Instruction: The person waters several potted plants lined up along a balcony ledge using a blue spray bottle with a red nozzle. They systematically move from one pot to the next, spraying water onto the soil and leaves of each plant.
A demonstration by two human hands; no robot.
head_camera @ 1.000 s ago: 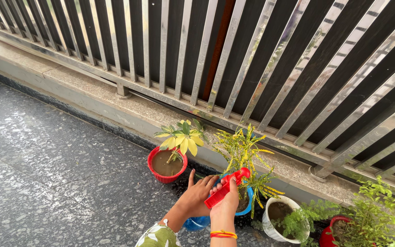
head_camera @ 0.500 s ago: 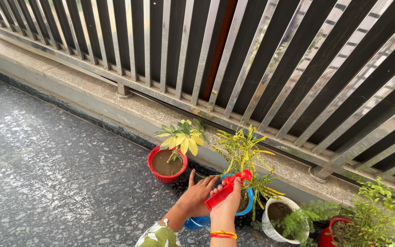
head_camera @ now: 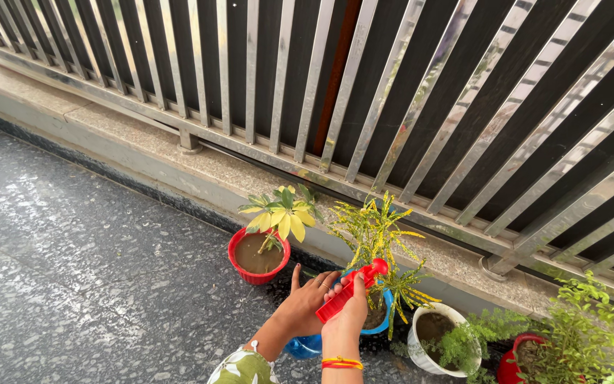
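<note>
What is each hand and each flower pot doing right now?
Right hand: closed around the red sprayer.
Left hand: fingers spread, holding nothing I can see.
Red pot: upright, soil looks wet.
Blue pot: upright, mostly hidden by the hands.
White pot: upright, holds dark soil.

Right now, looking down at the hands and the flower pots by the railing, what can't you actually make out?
- Blue round plastic pot, head view: mostly hidden by both hands and yellow-green foliage.
- Blue object under the left hand: covered by the wrist, kind unclear.
- Red plastic spray head in the right hand: its bottle, if any, is hidden below the hand.
- Far-right red pot: cut by the bottom edge, screened by a leafy plant.
</note>
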